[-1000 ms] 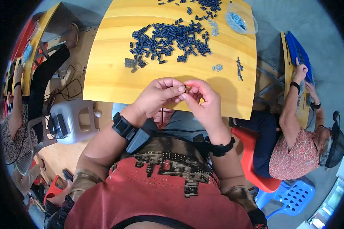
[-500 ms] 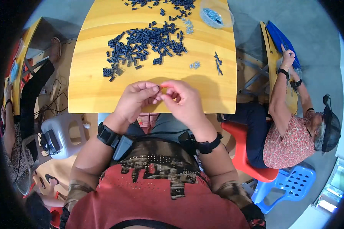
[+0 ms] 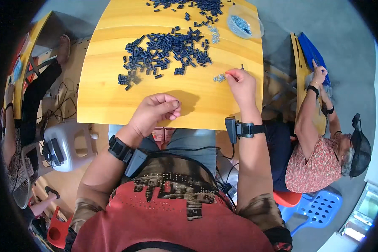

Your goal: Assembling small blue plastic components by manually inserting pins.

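My left hand [image 3: 157,111] is curled over the near edge of the yellow wooden table [image 3: 113,105], thumb against the fingers. Whatever it pinches is too small or hidden to make out. Further right, my right hand [image 3: 242,86] reaches across the table with thumb and forefinger pressed together beside a small pile of silver screw-like pieces [image 3: 219,78]. Its fingertips hide anything between them. A thin dark piece [image 3: 242,66] pokes out just beyond that hand. Left of the small pile spreads a large heap of small black plastic parts [image 3: 164,48].
A clear tub [image 3: 240,26] of silver pieces stands at the far right, with loose silver pieces [image 3: 214,34] beside it. More black parts [image 3: 208,6] lie at the far edge. A person [image 3: 313,155] works at another table to the right; another sits left.
My hands have come apart. The right one has moved right and away to the small silver pile, now covering most of the thin dark pieces there. My left hand stays near the table edge.
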`<action>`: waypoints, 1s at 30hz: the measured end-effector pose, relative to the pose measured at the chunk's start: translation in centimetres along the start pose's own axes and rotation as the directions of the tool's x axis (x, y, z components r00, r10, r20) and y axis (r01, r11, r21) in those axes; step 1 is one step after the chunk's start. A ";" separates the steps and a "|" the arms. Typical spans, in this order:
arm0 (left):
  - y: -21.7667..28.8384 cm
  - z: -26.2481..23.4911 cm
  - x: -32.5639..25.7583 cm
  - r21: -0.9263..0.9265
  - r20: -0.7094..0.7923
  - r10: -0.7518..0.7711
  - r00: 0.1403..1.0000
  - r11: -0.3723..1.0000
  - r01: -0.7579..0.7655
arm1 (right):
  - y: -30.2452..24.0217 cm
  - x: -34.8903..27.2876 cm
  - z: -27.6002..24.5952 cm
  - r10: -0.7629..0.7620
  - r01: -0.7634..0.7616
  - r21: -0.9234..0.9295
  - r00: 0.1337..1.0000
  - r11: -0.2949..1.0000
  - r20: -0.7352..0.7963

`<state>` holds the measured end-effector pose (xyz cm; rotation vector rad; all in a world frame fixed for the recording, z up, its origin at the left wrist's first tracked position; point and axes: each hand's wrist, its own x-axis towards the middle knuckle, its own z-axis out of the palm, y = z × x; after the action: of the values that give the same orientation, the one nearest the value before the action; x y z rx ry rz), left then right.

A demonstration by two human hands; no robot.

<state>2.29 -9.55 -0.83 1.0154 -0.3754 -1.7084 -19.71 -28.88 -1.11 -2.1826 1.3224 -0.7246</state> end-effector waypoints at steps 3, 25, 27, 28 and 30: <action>0.0 -0.2 0.1 -0.011 0.025 -0.005 1.000 1.000 0.005 | 0.5 0.1 0.4 -0.021 0.021 -0.030 1.000 0.999 0.002; -0.2 0.1 -0.2 0.085 0.002 0.031 1.000 0.996 -0.031 | -4.1 -2.5 -1.6 0.257 -0.443 0.692 0.896 0.570 0.362; -0.2 0.3 -0.4 0.136 0.019 0.081 0.997 0.987 -0.083 | -5.1 -3.9 -1.5 0.230 -0.434 0.703 0.900 0.563 0.370; -0.2 0.5 -0.6 0.135 0.017 0.082 0.996 0.987 -0.084 | -5.5 -4.5 -1.4 0.204 -0.425 0.715 0.903 0.556 0.378; -0.1 0.7 -1.2 0.179 0.024 0.094 0.995 0.979 -0.097 | -6.2 -5.5 -1.2 0.204 -0.435 0.740 0.899 0.513 0.387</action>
<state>1.81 -8.64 0.01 1.0975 -0.5880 -1.6179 -18.68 -21.56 2.75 -1.1660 0.9257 -0.6807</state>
